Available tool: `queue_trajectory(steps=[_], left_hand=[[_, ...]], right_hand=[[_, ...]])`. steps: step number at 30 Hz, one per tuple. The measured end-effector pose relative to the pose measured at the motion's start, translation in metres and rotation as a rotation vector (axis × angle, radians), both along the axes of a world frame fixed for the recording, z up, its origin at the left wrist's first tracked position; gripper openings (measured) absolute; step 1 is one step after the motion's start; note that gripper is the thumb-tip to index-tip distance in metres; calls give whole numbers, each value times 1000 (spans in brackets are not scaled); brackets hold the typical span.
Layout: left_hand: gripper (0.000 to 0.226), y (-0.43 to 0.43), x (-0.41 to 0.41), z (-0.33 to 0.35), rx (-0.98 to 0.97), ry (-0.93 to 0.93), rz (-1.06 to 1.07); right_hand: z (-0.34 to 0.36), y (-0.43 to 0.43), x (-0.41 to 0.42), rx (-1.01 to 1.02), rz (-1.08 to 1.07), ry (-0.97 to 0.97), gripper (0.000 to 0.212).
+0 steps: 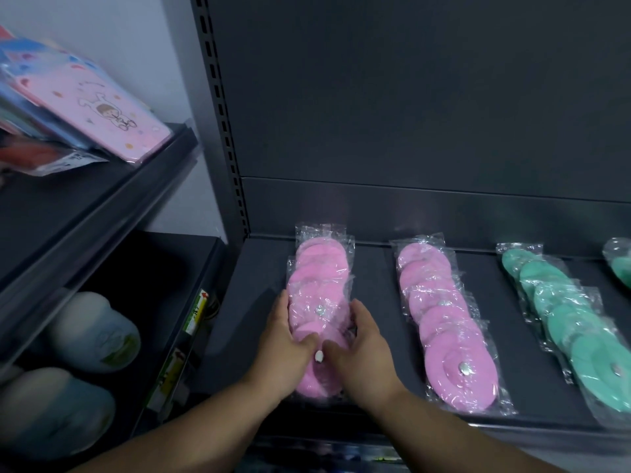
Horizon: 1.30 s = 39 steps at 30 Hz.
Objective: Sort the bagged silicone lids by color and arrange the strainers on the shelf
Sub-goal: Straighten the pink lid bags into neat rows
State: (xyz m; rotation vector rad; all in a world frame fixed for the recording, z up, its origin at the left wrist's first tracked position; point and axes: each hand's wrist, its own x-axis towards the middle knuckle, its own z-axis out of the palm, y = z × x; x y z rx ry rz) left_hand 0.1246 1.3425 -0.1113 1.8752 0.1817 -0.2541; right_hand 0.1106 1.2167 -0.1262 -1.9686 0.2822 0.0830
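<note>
A row of bagged pink silicone lids (319, 278) lies front to back on the dark shelf (379, 336). My left hand (285, 346) presses its left side and my right hand (362, 349) its right side, so the near bags are clamped between both palms. A second row of bagged pink lids (440, 319) lies to the right, apart from my hands. Further right is a row of bagged teal lids (573, 322), and another teal bag (619, 264) shows at the frame's right edge. No strainers are in view.
To the left stands a second shelf unit with pink and blue packaged flat items (99, 107) on its upper shelf and pale rounded containers (92, 332) below. A slotted upright post (225, 131) separates the two units. A dark back panel (426, 97) rises behind the lids.
</note>
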Motion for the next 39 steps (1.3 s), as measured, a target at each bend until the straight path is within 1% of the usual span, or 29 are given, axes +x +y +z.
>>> queue_trajectory(steps=[1, 3, 8, 10, 12, 13, 18, 23, 27, 30, 32, 36, 39], left_hand=[[87, -2, -4, 0, 19, -21, -6], [84, -5, -13, 2, 66, -46, -19], [83, -2, -17, 0, 105, -6, -17], [82, 0, -13, 1, 119, 19, -6], [83, 1, -9, -1, 103, 48, 8], [83, 1, -7, -2, 88, 56, 11], [79, 1, -7, -5, 74, 73, 32], [79, -2, -6, 1, 175, 41, 20], [76, -4, -6, 3, 197, 53, 14], [72, -1, 4, 5, 219, 39, 44], [68, 2, 20, 7, 179, 33, 87], [66, 5, 59, 7, -2, 80, 174], [64, 0, 72, 4, -89, 110, 142]], right_hand=[[0, 2, -4, 10, -11, -12, 73], [2, 5, -13, 35, -10, -39, 67], [5, 4, -17, 45, 15, -41, 59], [4, 2, -11, 16, 17, -20, 66], [5, 1, -9, 4, 42, 13, 81], [5, 1, -8, 4, 51, 21, 81], [3, 1, -12, -21, 38, 23, 72], [7, 1, -5, -11, 12, 12, 74], [12, 2, 2, -24, 39, 17, 58], [17, -1, 8, -28, 2, 26, 63], [21, -6, 19, -15, -39, 28, 65], [26, -12, 49, 64, -70, 45, 65], [24, -7, 66, 62, -46, 82, 58]])
